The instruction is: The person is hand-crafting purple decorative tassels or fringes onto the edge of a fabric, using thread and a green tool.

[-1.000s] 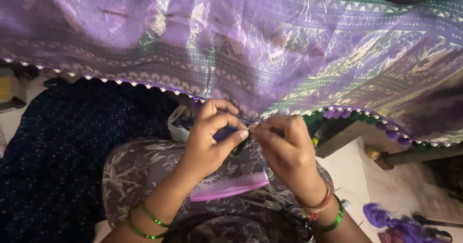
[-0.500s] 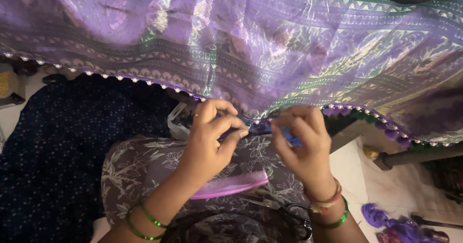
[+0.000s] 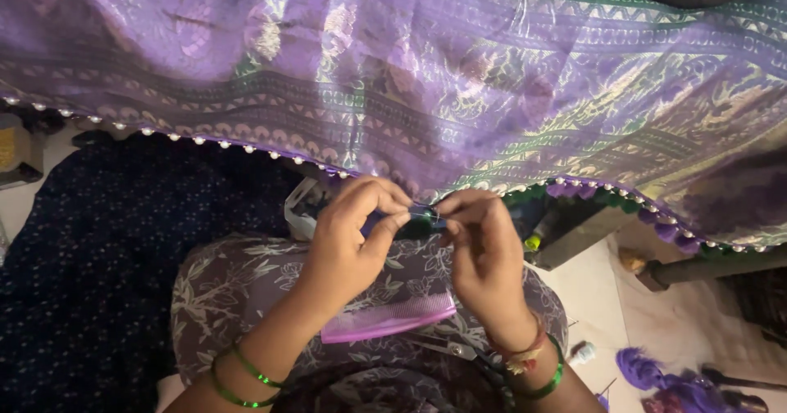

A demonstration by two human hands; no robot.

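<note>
a: what are the two hands doing?

b: the left hand [image 3: 348, 237] and the right hand [image 3: 484, 249] meet at the edge of the purple cloth [image 3: 393, 77]. both are pinched narrow. the left fingers squeeze a small dark bit of the edge, and the right fingertips hold something thin there. i think it is a thread or a needle, but it is too small to tell.

a: where is the cloth?

b: it hangs across the top of the view, right over the lap. the edge being worked on sits between the two hands.

a: how much looks done?

b: a row of little white beads [image 3: 197, 141] runs along the edge on the left side. on the right side there are purple tassels [image 3: 668, 231] too. so i'd say much of the edge is trimmed, and the spot at the fingers is the bit being made now.

a: what does it all feel like?

b: the cloth looks thin, silky and shiny, with woven zigzags and swirls. a pink plastic comb [image 3: 389, 319] lies on the flowery lap, long and flat. fluffy purple yarn [image 3: 656, 376] sits on the floor.
</note>
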